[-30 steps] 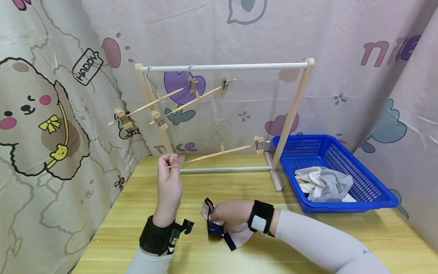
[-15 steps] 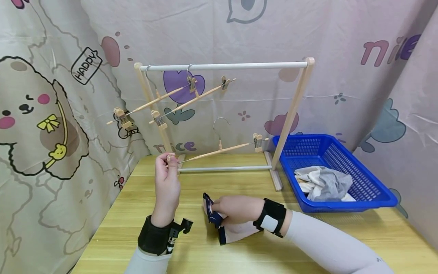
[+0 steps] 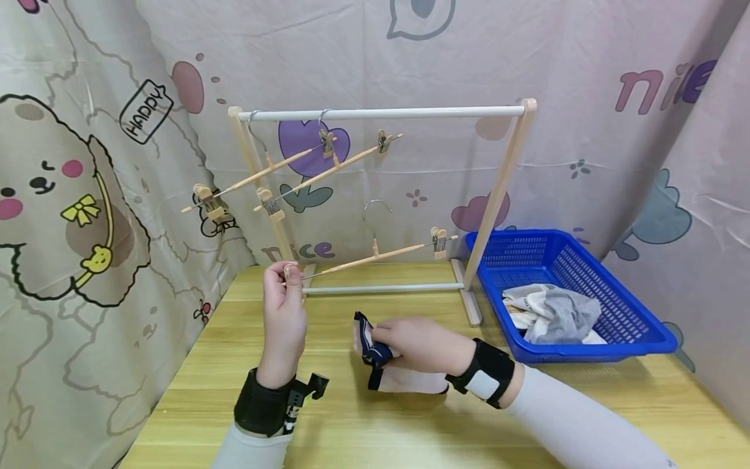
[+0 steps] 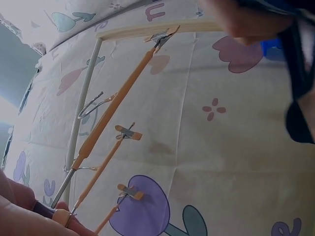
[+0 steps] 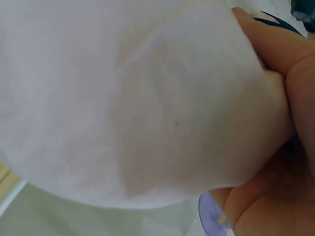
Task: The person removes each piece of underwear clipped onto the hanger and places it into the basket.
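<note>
My left hand (image 3: 285,312) pinches the left clip of a wooden clip hanger (image 3: 404,250), holding the hanger up in front of the rack with its metal hook on top. The far clip (image 3: 439,243) of that hanger is in plain sight; the near one is mostly hidden by my thumb and fingers. Lower and to the right, my right hand (image 3: 428,345) grips a pale pink garment with navy trim (image 3: 404,381), bunched at the trim and hanging over the table. In the right wrist view the pink cloth (image 5: 147,108) fills most of the picture beside my fingers.
A rack with a white top bar (image 3: 422,113) carries two more clip hangers (image 3: 336,166) on its left part. A blue basket (image 3: 586,355) with grey and white clothes (image 3: 556,312) stands on the right of the wooden table (image 3: 205,391). A printed curtain hangs behind.
My right hand has lifted the pink garment upward and slightly to the right, and its cloth has swung out. The left hand with the hanger has shifted only slightly left.
</note>
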A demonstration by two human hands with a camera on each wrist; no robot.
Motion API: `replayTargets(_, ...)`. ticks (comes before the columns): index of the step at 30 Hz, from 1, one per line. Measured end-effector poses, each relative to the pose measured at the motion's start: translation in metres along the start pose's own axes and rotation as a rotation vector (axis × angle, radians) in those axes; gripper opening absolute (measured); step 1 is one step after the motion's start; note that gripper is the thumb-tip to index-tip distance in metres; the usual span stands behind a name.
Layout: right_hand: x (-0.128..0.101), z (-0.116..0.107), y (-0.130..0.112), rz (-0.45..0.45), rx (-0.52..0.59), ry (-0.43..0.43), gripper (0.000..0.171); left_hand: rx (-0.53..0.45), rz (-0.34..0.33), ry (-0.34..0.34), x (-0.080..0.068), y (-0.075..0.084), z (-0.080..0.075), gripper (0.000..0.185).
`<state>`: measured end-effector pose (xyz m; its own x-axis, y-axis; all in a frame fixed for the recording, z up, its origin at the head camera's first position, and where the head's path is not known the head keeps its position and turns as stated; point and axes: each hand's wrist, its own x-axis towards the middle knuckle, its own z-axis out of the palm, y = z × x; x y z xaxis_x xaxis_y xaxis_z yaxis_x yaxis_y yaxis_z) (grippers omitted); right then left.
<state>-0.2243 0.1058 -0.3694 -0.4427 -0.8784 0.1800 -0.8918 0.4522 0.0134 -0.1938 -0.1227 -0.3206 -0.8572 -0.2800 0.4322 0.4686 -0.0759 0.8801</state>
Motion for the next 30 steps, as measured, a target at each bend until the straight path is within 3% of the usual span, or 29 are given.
replayTargets(12,-0.021,-0.025,0.019,0.112,0.016,0.182,0.032,-0.012,0.002,0.014,0.001,0.001,-0.002,0.015)
replayTargets(19,-0.035,-0.036,0.031,0.169,-0.064,0.239,0.035,-0.013,-0.008,0.026,0.001,0.003,-0.002,0.015)
replayTargets(30,-0.055,-0.050,0.050,0.263,-0.047,0.313,0.039,-0.024,0.006,0.019,0.000,0.005,0.000,0.016)
